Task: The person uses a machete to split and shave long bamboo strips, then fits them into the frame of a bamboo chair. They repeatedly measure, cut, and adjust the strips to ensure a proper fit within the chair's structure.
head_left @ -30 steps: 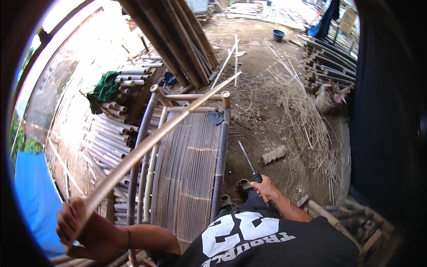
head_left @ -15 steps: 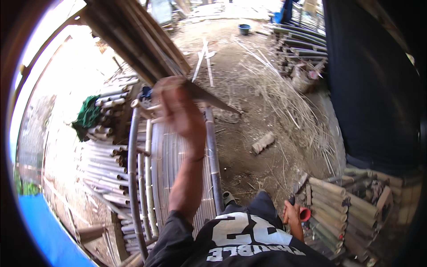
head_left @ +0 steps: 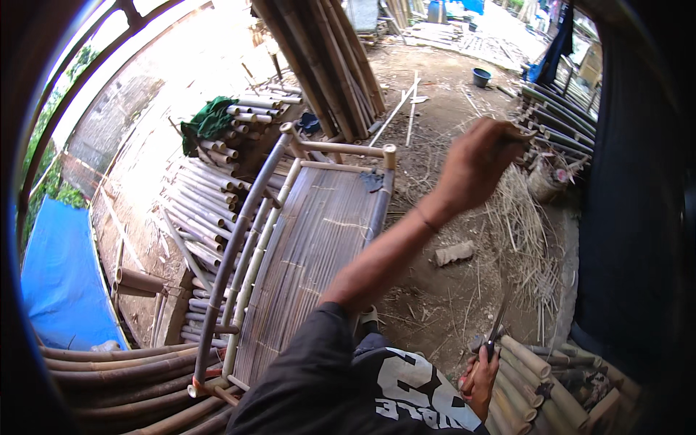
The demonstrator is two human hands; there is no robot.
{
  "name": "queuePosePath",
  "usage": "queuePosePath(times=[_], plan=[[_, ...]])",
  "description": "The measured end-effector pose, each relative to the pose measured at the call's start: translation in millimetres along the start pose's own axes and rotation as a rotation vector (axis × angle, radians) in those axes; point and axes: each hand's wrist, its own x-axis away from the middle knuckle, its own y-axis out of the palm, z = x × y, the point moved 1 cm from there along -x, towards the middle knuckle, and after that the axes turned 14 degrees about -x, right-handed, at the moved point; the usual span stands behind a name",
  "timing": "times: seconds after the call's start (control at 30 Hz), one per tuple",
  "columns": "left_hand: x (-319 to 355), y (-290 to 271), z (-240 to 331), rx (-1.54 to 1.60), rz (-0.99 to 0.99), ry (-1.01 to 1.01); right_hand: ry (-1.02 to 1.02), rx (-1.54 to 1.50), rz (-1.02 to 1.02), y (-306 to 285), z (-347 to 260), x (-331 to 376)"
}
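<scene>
My left hand (head_left: pixel 475 165) is raised over the ground to the right of a bamboo bench (head_left: pixel 304 217), its fingers closed. A curved brown piece (head_left: pixel 523 135), like a tool's handle, pokes out past the fingers; no blade shows there now. Low on the right, my right hand (head_left: pixel 481 377) grips a knife (head_left: pixel 499 319) by its dark handle, the thin blade pointing up and away. Something brown and wooden also shows in that hand, partly hidden by the fingers. The bench has a slatted seat, and a small dark cloth (head_left: pixel 372 180) lies at its far end.
Cut bamboo lies stacked left of the bench (head_left: pixel 199 210) and by my right hand (head_left: pixel 523 362). Long poles (head_left: pixel 319 65) lean beyond the bench. Bamboo shavings (head_left: pixel 525 246) and a short chunk (head_left: pixel 454 254) litter the dirt. A dark bucket (head_left: pixel 481 77) stands farther off; a black sheet (head_left: pixel 631 181) hangs at right.
My left hand has swung from above the bench to its right; the pointed blade seen in it earlier is no longer visible. My view has turned left. My right hand keeps its grip.
</scene>
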Motion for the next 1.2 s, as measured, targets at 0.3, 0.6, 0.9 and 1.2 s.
queuePosePath(times=[0.3, 0.6, 0.9, 1.2], plan=[[38.2, 18.9, 80.3, -0.139, -0.421, 0.081, -0.547, -0.097, -0.354, -0.4, -152.8, 76.2], [84.8, 46.2, 121.9, -0.152, -0.434, 0.075, -0.968, 0.345, -0.347, 33.7, -209.4, 94.3], [100.9, 52.4, 122.7, -0.132, -0.449, 0.055, -0.979, 0.426, -0.335, 33.4, -202.9, 96.0], [108.4, 52.9, 118.0, -0.081, -0.439, 0.009, -0.989, 0.428, -0.354, 31.1, -202.1, 97.0]])
